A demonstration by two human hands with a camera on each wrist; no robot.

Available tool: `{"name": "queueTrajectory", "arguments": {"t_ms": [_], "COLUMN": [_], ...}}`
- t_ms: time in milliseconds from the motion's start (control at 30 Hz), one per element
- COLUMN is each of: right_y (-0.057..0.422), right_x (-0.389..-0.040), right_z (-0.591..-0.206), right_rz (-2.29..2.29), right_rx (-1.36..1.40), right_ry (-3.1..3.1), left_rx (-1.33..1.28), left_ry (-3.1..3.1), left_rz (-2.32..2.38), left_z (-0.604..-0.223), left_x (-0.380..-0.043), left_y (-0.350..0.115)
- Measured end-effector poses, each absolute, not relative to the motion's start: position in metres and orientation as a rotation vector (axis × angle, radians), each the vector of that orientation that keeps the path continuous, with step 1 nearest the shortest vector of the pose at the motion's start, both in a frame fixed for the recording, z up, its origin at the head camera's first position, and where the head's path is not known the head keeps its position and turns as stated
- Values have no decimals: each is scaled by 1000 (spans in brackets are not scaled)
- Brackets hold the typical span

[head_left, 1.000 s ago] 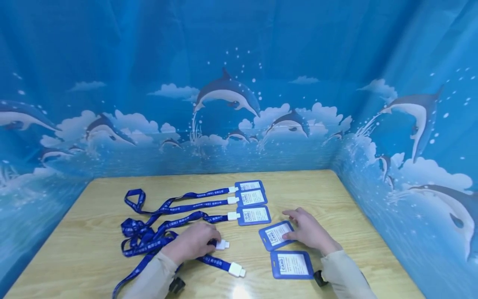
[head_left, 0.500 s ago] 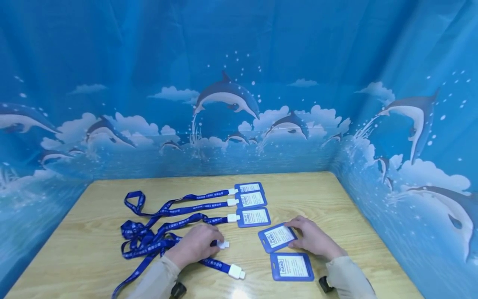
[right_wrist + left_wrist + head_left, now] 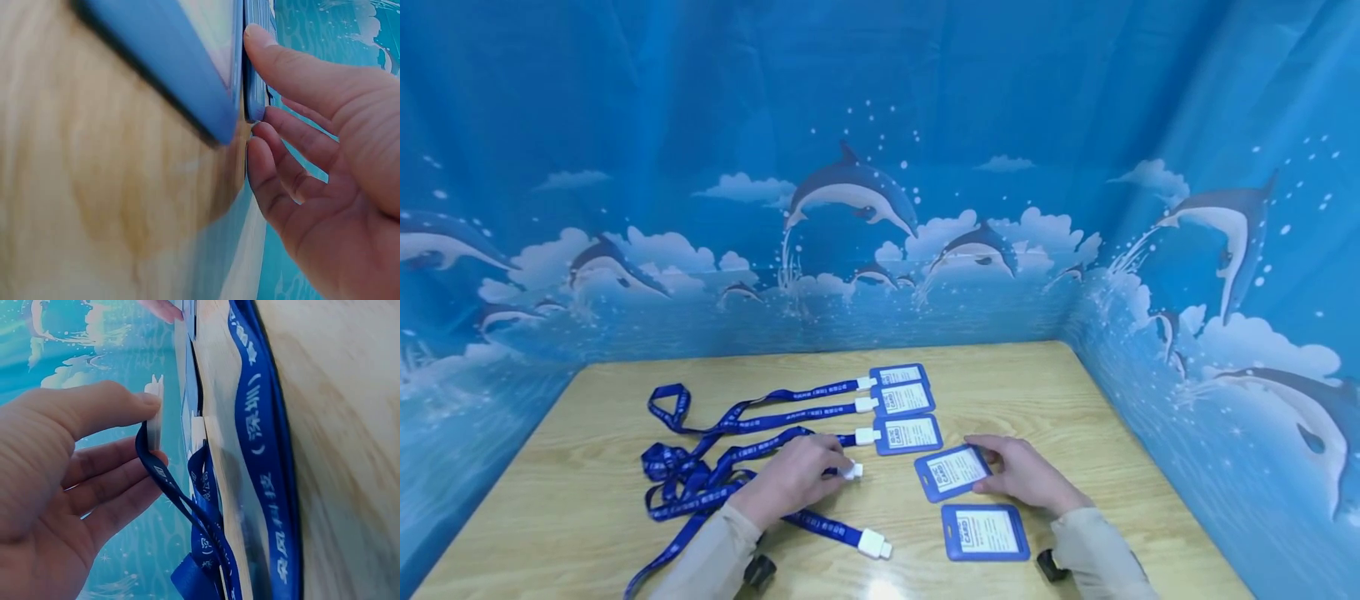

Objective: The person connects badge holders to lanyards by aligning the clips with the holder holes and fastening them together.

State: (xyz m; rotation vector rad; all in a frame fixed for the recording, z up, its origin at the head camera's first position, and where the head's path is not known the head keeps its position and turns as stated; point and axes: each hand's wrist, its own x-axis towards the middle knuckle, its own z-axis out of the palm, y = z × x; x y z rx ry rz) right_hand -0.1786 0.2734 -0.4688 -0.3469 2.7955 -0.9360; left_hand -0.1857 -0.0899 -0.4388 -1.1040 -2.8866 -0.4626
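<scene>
My left hand [image 3: 793, 477] pinches the white plastic clip [image 3: 154, 419] of a blue lanyard between thumb and fingers. In the left wrist view its printed strap [image 3: 181, 503] trails down from the clip, which is held above the table. My right hand [image 3: 1024, 473] grips the right end of a blue badge holder [image 3: 951, 472] with a white card, thumb on its face and fingers at its far edge. The holder's slot faces the left hand. Nearer me lies a second blue badge holder [image 3: 987, 533], and to its left another lanyard's white clip [image 3: 872, 543].
Three badge holders joined to lanyard clips lie in a column farther back, the nearest badge holder [image 3: 908, 434] just beyond the hands. Tangled blue straps [image 3: 681, 483] cover the left side of the wooden table [image 3: 1075, 400]. A blue dolphin-print curtain [image 3: 850, 292] stands behind.
My right hand has gone from fingers over the card to gripping the badge holder by its right end. My left hand has raised the clip slightly.
</scene>
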Motion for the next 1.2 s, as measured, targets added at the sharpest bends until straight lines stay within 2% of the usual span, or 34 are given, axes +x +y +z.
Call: {"name": "queueTrajectory", "arguments": {"t_ms": [1200], "right_y": [239], "right_x": [-184], "right_z": [-472], "right_rz": [-905], "right_rx": [-496], "right_ry": [2857], "left_rx": [-1126], "left_ry": [-2825], "left_rz": [-481], "left_z": [-442], "left_x": [-191], "left_y": [-71]}}
